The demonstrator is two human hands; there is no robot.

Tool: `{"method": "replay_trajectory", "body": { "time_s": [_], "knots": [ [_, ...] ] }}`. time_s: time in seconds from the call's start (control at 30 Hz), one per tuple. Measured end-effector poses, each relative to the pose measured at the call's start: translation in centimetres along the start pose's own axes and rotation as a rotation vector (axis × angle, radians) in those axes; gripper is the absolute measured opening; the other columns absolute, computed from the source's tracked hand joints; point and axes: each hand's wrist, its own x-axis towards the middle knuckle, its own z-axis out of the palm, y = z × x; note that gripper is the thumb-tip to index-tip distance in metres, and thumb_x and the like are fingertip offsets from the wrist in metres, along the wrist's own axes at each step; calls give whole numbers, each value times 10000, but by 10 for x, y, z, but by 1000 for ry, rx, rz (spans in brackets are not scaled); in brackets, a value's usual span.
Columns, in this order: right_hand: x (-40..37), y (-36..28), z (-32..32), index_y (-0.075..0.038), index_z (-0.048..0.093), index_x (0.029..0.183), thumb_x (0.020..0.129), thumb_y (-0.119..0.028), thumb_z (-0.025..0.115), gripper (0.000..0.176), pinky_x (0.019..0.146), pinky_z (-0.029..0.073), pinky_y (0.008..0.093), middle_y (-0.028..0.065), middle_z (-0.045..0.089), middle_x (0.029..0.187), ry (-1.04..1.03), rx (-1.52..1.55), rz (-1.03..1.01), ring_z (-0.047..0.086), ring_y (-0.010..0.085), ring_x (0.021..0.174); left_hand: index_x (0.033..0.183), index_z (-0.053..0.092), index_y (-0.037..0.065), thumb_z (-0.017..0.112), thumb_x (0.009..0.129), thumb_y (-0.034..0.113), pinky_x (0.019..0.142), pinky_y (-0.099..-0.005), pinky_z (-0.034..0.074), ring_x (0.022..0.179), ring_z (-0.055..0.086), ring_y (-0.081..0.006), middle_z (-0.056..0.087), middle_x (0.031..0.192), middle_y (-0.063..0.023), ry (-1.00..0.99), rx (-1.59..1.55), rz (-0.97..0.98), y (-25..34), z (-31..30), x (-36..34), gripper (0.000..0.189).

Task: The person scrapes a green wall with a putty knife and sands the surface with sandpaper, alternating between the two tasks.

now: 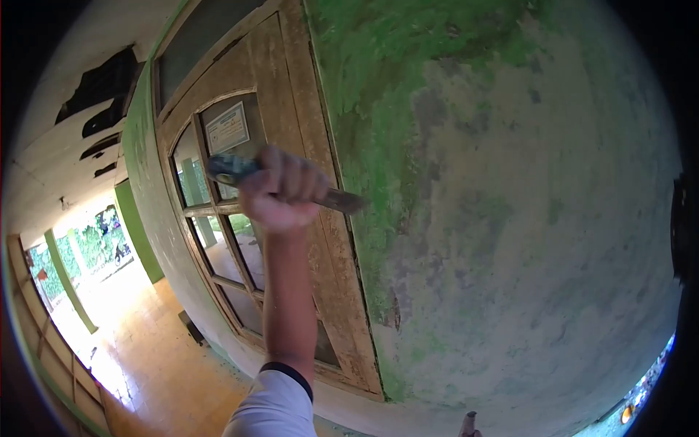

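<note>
My left hand (284, 191) is raised in front of the door, fingers wrapped around a scraper. The scraper's dark handle (231, 169) sticks out on the left of the fist, and its flat, dull blade (344, 200) points right. In this view the blade tip overlaps the line where the wooden door frame (331, 240) meets the wall. Patchy green paint and bare grey plaster cover that wall (480, 218). At the bottom edge only a small part of my right hand (470, 425) shows, with a dark tip; the rest lies out of frame.
Behind my left hand stands a wooden door with glass panes and a paper notice (227, 127) on one pane. A tiled floor (156, 342) runs along the left toward a bright opening with green posts (69, 280). The ceiling has dark holes (98, 84).
</note>
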Motion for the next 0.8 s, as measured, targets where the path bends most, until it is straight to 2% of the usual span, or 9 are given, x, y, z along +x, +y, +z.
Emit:
{"method": "replay_trajectory", "body": {
  "time_s": [0.13,0.17,0.27,0.33,0.43,0.53,0.6,0.7,0.8],
  "knots": [
    [-10,2,-5,-61,524,817,910,-281,528,239,486,328,324,69,490,632,0,-95,-5,416,148,558,561,304,152,453,767,196,352,-269,146,358,143,-88,200,417,45,-3,-35,-35,-14,8,-5,258],
    [-8,1,-4,-61,524,817,910,-281,528,239,486,328,324,69,490,632,8,-89,-1,416,148,558,566,310,153,455,774,205,353,-273,141,363,138,-96,196,421,44,-60,11,125,2,5,-6,259],
    [-16,-3,-8,-67,519,805,907,-273,530,229,490,331,313,75,486,628,18,-3,35,419,146,562,572,312,163,456,786,216,352,-271,166,366,140,-94,194,421,42,197,-30,-16,-21,-4,-5,263],
    [-14,8,-5,-73,528,812,902,-282,535,228,498,344,309,74,482,624,4,-24,7,427,153,562,579,314,163,458,796,234,359,-276,190,373,160,-93,208,426,40,100,-6,-70,-19,1,-5,269],
    [-13,10,-1,-79,523,806,893,-298,546,236,498,342,308,73,478,624,31,24,61,426,153,563,581,310,158,457,796,239,368,-275,236,372,197,-106,247,431,36,63,-64,211,1,-10,-12,273],
    [-12,-4,-5,-71,500,781,887,-290,559,251,486,322,307,62,460,610,19,-29,19,402,136,555,579,312,157,457,792,223,365,-263,232,351,202,-107,257,417,34,-50,149,91,-16,19,-10,266],
    [-10,5,0,-64,477,760,887,-277,564,264,482,306,305,39,429,601,18,-16,55,379,120,565,578,319,150,458,782,202,359,-275,202,336,214,-111,269,408,31,-96,117,280,-4,11,-11,252],
    [-12,6,-5,-59,467,752,889,-259,562,261,478,296,304,17,397,597,41,40,-3,363,112,571,586,322,158,459,783,201,356,-279,178,338,206,-109,265,410,29,208,186,150,-9,9,-17,244],
    [-11,9,0,-62,461,751,890,-246,562,251,478,289,301,8,382,608,33,64,5,352,112,578,588,328,161,458,790,219,361,-280,181,340,199,-110,269,408,30,3,232,320,0,2,-14,248]
  ]
}}
